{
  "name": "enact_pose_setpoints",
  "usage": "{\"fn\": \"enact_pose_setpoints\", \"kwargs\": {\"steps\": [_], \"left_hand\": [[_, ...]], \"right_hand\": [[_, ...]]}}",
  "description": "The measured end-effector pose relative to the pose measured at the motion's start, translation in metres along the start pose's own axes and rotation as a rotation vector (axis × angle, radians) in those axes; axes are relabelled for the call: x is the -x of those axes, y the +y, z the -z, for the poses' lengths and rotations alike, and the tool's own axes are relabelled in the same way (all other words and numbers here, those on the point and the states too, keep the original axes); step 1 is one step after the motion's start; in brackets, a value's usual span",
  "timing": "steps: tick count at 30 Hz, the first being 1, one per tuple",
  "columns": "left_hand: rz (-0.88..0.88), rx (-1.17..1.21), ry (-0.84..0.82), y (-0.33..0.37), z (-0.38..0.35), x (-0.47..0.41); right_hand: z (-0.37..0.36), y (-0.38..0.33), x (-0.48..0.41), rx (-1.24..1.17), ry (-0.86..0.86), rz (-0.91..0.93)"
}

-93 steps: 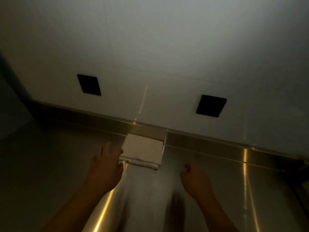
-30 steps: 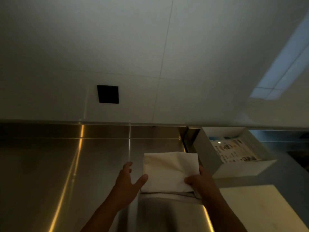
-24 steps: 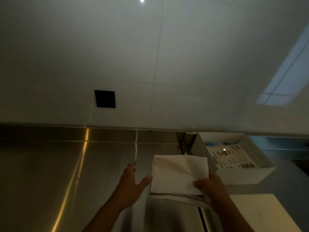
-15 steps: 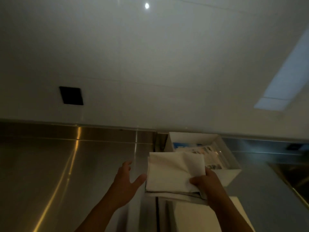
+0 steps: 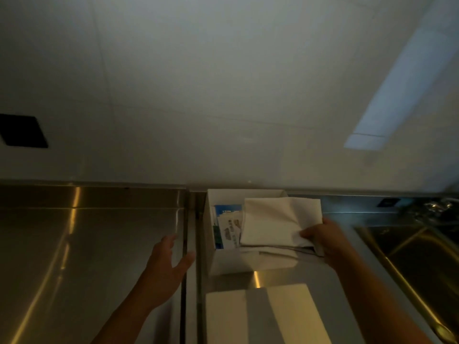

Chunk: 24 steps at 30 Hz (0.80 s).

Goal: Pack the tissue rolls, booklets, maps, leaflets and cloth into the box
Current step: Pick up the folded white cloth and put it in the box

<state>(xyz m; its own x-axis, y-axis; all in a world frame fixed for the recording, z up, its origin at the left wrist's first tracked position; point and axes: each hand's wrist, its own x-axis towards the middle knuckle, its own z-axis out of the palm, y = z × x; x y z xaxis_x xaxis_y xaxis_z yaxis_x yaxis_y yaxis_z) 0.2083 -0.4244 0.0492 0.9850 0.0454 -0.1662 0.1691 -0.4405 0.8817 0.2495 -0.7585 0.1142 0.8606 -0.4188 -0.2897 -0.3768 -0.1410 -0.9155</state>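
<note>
My right hand (image 5: 323,238) grips a folded white cloth (image 5: 275,223) by its near right edge and holds it flat over the open white box (image 5: 231,265). The box stands against the back wall on the steel counter. Printed leaflets and booklets (image 5: 228,228) show in its left part; the cloth hides the rest of the inside. My left hand (image 5: 166,266) hovers over the counter left of the box, fingers spread, holding nothing.
A flat white panel (image 5: 293,316), perhaps the box lid, lies on the steel counter (image 5: 87,244) in front of the box. A sink basin (image 5: 417,256) sits at the right. A black square (image 5: 22,131) is set in the white wall at left.
My right hand carried the cloth from the counter rightward until it came over the box. My left hand let go of it and trails open beside the box.
</note>
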Motion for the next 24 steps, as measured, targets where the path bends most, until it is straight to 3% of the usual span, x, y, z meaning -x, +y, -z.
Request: {"fn": "enact_pose_setpoints", "kwargs": {"steps": [5, 14, 19, 24], "left_hand": [[-0.011, -0.015, -0.001, 0.016, -0.026, -0.011], [0.129, 0.008, 0.246, 0.026, -0.074, -0.011], [0.199, 0.001, 0.290, 0.038, -0.099, -0.013], [0.222, 0.008, 0.309, 0.050, -0.108, -0.027]], "right_hand": [[0.001, -0.017, -0.029, 0.088, 0.001, 0.033], [-0.050, 0.004, -0.120, 0.277, -0.306, 0.027], [-0.062, 0.026, -0.136, 0.396, -0.386, 0.132], [-0.070, 0.047, -0.132, 0.520, -0.328, 0.295]]}}
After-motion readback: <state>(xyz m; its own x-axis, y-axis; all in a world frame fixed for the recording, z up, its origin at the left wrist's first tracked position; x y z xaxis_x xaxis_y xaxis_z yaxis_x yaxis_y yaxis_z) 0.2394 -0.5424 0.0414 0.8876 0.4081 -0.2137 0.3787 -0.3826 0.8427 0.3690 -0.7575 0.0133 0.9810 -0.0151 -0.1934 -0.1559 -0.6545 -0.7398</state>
